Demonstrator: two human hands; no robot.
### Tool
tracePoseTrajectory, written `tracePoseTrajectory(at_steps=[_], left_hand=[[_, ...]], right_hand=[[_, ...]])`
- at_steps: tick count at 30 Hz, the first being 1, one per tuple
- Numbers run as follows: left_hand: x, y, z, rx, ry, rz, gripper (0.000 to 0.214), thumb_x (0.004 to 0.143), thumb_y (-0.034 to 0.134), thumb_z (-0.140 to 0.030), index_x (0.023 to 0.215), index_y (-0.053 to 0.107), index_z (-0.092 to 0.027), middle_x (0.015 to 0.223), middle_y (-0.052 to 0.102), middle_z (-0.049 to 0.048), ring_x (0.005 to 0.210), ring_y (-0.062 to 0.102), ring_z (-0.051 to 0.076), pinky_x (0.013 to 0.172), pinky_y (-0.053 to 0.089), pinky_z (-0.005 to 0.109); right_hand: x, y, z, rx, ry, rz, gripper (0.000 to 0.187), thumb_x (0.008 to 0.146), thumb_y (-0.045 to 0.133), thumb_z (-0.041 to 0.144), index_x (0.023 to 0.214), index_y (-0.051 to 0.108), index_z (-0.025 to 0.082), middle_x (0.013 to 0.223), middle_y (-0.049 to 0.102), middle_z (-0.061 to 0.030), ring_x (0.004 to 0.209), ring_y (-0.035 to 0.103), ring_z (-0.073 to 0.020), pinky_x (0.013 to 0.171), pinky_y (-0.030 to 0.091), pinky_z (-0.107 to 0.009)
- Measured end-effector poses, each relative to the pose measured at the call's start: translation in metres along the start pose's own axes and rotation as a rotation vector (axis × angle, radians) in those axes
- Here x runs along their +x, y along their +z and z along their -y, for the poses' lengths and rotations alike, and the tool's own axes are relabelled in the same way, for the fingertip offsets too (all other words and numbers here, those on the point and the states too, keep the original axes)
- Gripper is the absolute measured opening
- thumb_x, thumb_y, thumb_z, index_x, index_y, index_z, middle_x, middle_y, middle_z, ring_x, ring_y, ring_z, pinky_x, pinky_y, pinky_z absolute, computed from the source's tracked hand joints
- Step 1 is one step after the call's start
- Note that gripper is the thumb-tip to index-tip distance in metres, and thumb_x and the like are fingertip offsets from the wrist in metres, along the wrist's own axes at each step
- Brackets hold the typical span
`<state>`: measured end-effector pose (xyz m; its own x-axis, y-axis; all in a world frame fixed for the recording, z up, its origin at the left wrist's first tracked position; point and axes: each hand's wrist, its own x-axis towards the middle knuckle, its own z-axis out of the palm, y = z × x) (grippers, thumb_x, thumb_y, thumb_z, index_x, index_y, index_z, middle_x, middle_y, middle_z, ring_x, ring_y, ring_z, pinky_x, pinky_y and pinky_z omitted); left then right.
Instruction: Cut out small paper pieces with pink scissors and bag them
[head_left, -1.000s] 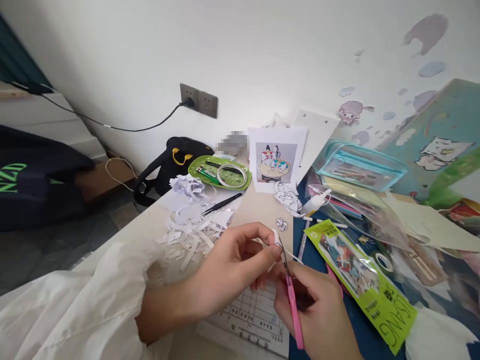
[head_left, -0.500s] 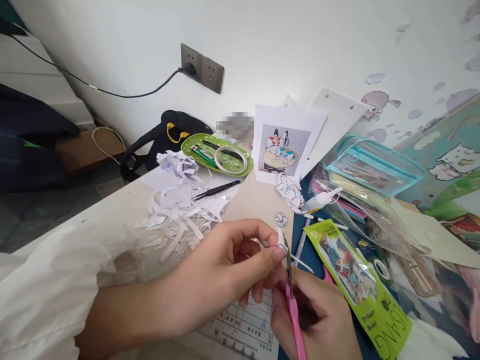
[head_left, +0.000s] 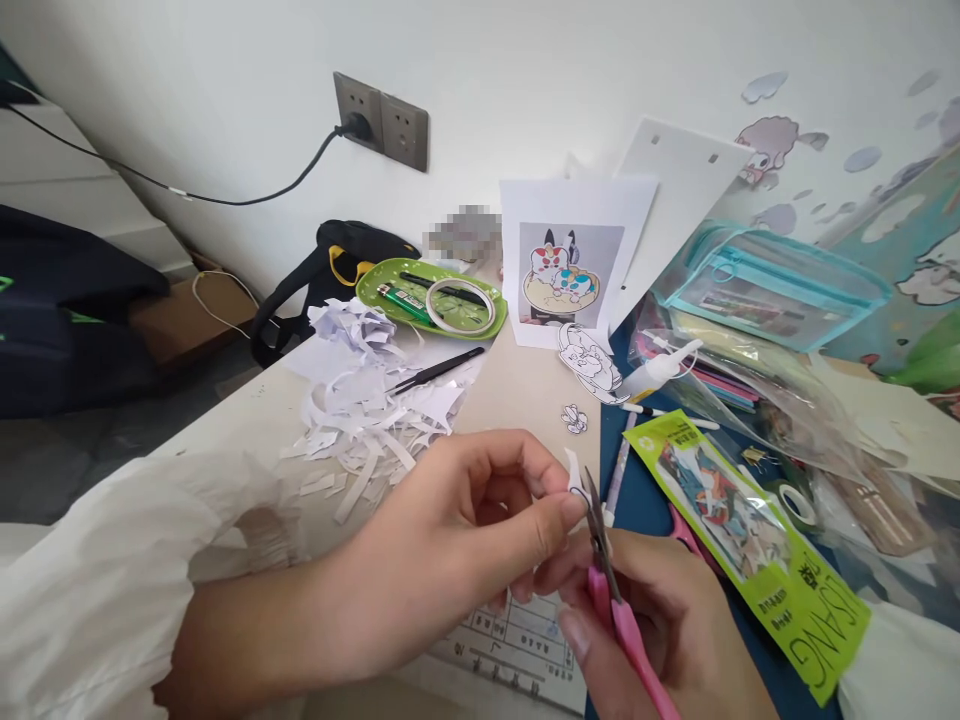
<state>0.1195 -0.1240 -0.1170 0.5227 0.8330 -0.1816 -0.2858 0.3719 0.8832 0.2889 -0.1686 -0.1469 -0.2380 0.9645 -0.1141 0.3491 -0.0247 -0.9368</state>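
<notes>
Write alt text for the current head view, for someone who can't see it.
A person's left hand pinches a small white paper piece while the right hand holds pink-handled metal scissors against it. Loose white paper scraps lie left, near a green oval tray; a lime-green printed packet lies right.

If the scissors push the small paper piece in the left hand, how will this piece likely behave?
The paper piece probably bends easily, since a thin strip sticks up unsupported beyond the pinch of the left hand. It is likely very light, being so small against the hand. Its narrow end may curl or tear if the scissors catch it.
</notes>
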Motion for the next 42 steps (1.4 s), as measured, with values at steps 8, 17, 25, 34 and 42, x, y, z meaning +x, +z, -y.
tracePoseTrajectory(at_steps=[8, 17, 25, 34, 42], left_hand=[[0.000, 0.001, -0.002, -0.003, -0.007, -0.012, 0.019, 0.085, 0.061, -0.024, 0.072, 0.049, -0.016, 0.056, 0.051, -0.0047, 0.048, 0.042, 0.004, 0.041, 0.034, 0.011], [-0.003, 0.000, -0.003, 0.058, -0.024, -0.017, 0.018, 0.086, 0.059, -0.023, 0.073, 0.049, -0.016, 0.058, 0.052, -0.0038, 0.048, 0.043, 0.003, 0.042, 0.036, 0.010], [-0.001, 0.000, -0.004, 0.088, -0.018, -0.013, 0.017, 0.086, 0.058, -0.024, 0.074, 0.049, -0.017, 0.057, 0.051, -0.0038, 0.048, 0.043, 0.004, 0.042, 0.034, 0.011], [-0.001, -0.001, -0.002, 0.101, 0.003, -0.020, 0.017, 0.086, 0.059, -0.024, 0.073, 0.050, -0.016, 0.058, 0.053, -0.0038, 0.049, 0.043, 0.004, 0.041, 0.034, 0.011], [-0.001, -0.002, -0.004, 0.142, -0.007, -0.033, 0.017, 0.085, 0.060, -0.026, 0.074, 0.051, -0.016, 0.058, 0.054, -0.0025, 0.047, 0.044, 0.004, 0.041, 0.035, 0.011]], right_hand=[[0.004, -0.010, 0.002, -0.029, -0.013, 0.059, 0.014, 0.072, 0.062, 0.016, 0.085, 0.068, 0.016, 0.071, 0.061, -0.0042, 0.056, 0.056, -0.0147, 0.050, 0.050, -0.023], [0.002, 0.001, 0.002, -0.058, 0.029, -0.075, 0.007, 0.068, 0.059, 0.019, 0.072, 0.063, 0.017, 0.064, 0.053, -0.0008, 0.051, 0.050, -0.0118, 0.045, 0.046, -0.020], [0.007, -0.004, 0.007, -0.051, 0.006, 0.084, 0.015, 0.068, 0.053, 0.012, 0.071, 0.065, 0.020, 0.062, 0.057, 0.0009, 0.056, 0.054, -0.0137, 0.049, 0.045, -0.020], [0.010, -0.005, 0.016, -0.026, -0.010, 0.088, 0.018, 0.066, 0.053, 0.010, 0.071, 0.068, 0.019, 0.058, 0.057, 0.0027, 0.048, 0.052, -0.0100, 0.045, 0.044, -0.017], [0.014, -0.008, 0.019, -0.009, -0.061, 0.165, 0.036, 0.065, 0.048, -0.002, 0.077, 0.071, 0.023, 0.064, 0.062, 0.0044, 0.052, 0.055, -0.0100, 0.047, 0.044, -0.015]])
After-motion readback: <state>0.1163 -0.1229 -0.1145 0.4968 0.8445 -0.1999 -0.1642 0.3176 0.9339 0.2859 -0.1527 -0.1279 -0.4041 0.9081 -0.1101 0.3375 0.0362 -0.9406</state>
